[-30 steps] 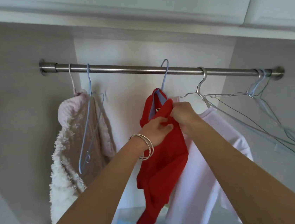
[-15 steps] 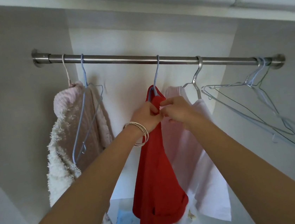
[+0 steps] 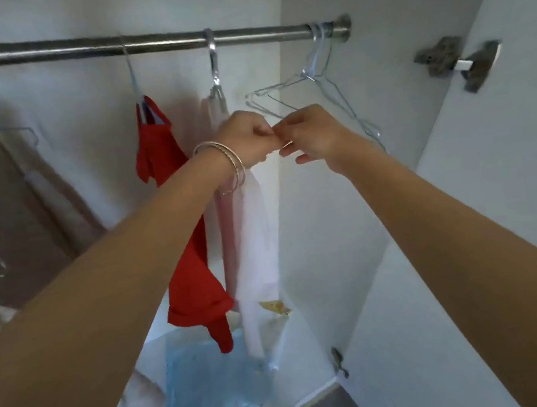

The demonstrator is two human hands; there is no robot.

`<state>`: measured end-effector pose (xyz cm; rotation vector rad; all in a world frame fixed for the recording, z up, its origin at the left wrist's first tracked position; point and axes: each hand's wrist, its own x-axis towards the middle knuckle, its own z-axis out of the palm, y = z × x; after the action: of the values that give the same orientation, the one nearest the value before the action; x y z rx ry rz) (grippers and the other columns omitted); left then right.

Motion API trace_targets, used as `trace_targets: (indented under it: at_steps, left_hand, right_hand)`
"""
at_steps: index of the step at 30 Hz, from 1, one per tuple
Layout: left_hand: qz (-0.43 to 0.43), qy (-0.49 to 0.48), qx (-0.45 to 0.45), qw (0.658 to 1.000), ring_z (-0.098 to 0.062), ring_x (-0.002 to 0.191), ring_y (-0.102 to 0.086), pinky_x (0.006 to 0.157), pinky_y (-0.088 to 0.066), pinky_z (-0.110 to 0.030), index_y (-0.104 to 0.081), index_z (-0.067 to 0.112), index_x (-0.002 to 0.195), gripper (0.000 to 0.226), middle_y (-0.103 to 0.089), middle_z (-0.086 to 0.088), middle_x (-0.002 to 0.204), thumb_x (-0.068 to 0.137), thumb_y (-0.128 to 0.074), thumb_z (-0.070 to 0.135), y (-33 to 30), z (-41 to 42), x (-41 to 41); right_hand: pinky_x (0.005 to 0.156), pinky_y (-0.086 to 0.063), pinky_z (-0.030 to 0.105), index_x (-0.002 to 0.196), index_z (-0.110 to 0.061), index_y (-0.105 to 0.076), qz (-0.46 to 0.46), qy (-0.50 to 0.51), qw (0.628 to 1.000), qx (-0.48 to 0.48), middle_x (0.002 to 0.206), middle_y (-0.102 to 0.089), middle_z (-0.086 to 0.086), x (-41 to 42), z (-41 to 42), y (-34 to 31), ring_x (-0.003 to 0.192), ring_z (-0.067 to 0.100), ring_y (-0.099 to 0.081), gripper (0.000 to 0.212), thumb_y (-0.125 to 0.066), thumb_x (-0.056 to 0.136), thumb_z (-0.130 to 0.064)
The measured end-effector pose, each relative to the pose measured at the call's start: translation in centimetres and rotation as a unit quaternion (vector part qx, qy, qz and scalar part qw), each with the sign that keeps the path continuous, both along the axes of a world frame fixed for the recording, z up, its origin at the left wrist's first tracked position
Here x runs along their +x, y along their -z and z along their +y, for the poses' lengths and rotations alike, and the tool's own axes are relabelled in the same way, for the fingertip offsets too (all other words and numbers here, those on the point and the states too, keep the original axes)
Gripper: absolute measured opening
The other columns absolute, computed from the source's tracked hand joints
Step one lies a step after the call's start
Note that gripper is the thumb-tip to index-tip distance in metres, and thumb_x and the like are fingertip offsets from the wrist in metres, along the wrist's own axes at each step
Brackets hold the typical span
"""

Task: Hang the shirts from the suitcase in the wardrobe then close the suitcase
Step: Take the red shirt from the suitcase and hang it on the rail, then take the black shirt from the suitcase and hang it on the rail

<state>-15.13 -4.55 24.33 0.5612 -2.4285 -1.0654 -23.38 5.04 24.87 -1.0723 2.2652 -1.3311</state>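
Observation:
A red shirt hangs from a light blue hanger on the steel rod. Beside it on the right, a pale pink and white shirt hangs from a silver hanger. Further right, empty wire hangers hang near the rod's end. My left hand, with bangles at the wrist, and my right hand meet in front of the pale shirt. Both pinch the low tip of one empty wire hanger between thumb and finger. The suitcase is out of view.
A fluffy pinkish garment hangs at the far left. A blue plastic bag lies on the wardrobe floor under the shirts. The open white door with its hinge stands on the right.
Both hands have let go of the red shirt's collar and moved right to the empty wire hangers. The view has swung right and down; the red shirt now hangs free.

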Motion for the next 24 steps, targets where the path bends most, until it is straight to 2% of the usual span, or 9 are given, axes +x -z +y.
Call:
trace_targets:
  at_steps: [2, 5, 9, 13, 17, 21, 24]
  left_hand:
    - [-0.019, 0.052, 0.002, 0.998, -0.021, 0.069, -0.063, 0.051, -0.043, -0.021, -0.056, 0.023, 0.058, 0.016, -0.066, 0.006, 0.064, 0.070, -0.066, 0.023, 0.7, 2.8, -1.7]
    - [-0.040, 0.163, 0.009, 0.986, -0.018, 0.069, -0.062, 0.054, -0.043, -0.024, -0.054, 0.021, 0.063, 0.018, -0.065, -0.010, 0.081, 0.077, -0.065, 0.019, 2.6, 8.2, -4.1]
    - [-0.080, 0.278, 0.017, 0.957, -0.021, 0.078, -0.065, 0.062, -0.047, -0.030, -0.056, 0.020, 0.071, 0.012, -0.070, -0.014, 0.092, 0.077, -0.065, 0.023, 5.4, 16.2, -5.7]
    - [-0.126, 0.407, 0.015, 0.905, -0.018, 0.081, -0.066, 0.069, -0.050, -0.034, -0.057, 0.020, 0.075, 0.010, -0.070, -0.011, 0.096, 0.077, -0.066, 0.024, 8.1, 25.9, -5.7]
    - [-0.159, 0.501, 0.003, 0.851, -0.018, 0.081, -0.067, 0.064, -0.048, -0.030, -0.056, 0.018, 0.076, 0.008, -0.069, -0.009, 0.093, 0.078, -0.064, 0.020, 10.6, 35.8, -3.9]
    - [-0.181, 0.577, -0.010, 0.797, -0.027, 0.089, -0.070, 0.070, -0.053, -0.036, -0.058, 0.019, 0.078, 0.011, -0.072, -0.013, 0.094, 0.072, -0.066, 0.024, 12.7, 46.3, -0.6]
    - [-0.189, 0.622, -0.022, 0.759, -0.030, 0.090, -0.069, 0.064, -0.049, -0.031, -0.057, 0.019, 0.076, 0.009, -0.071, -0.015, 0.090, 0.074, -0.066, 0.022, 14.5, 53.7, 2.5]
  right_hand:
    - [0.060, -0.044, 0.023, 0.074, -0.018, -0.063, -0.007, 0.055, 0.998, 0.008, 0.066, -0.060, -0.004, -0.8, 3.7, 0.9, 0.064, 0.007, -0.058, 0.016, -0.053, 0.086, -0.014]
    - [0.061, -0.044, 0.022, 0.075, -0.018, -0.063, -0.024, 0.145, 0.989, 0.034, 0.071, -0.061, -0.002, -0.9, 10.5, 2.7, 0.067, 0.008, -0.059, 0.017, -0.052, 0.087, -0.014]
    - [0.063, -0.044, 0.022, 0.078, -0.016, -0.066, -0.056, 0.248, 0.966, 0.052, 0.069, -0.062, -0.004, 0.7, 19.9, 5.3, 0.071, 0.010, -0.060, 0.019, -0.049, 0.086, -0.010]
    - [0.062, -0.045, 0.021, 0.075, -0.019, -0.065, -0.090, 0.358, 0.928, 0.059, 0.070, -0.063, -0.005, 4.1, 29.7, 8.0, 0.070, 0.009, -0.060, 0.023, -0.047, 0.085, -0.008]
    - [0.061, -0.046, 0.021, 0.085, -0.019, -0.067, -0.119, 0.440, 0.887, 0.075, 0.071, -0.063, -0.004, 8.5, 38.9, 10.5, 0.068, 0.007, -0.060, 0.024, -0.047, 0.086, -0.006]
    - [0.059, -0.044, 0.021, 0.086, -0.019, -0.065, -0.134, 0.514, 0.844, 0.069, 0.081, -0.066, 0.005, 13.8, 48.6, 12.7, 0.072, 0.012, -0.060, 0.024, -0.047, 0.087, -0.004]
    - [0.061, -0.044, 0.022, 0.092, -0.017, -0.067, -0.156, 0.560, 0.811, 0.063, 0.085, -0.066, 0.007, 18.2, 55.5, 14.7, 0.073, 0.011, -0.059, 0.022, -0.049, 0.086, -0.007]
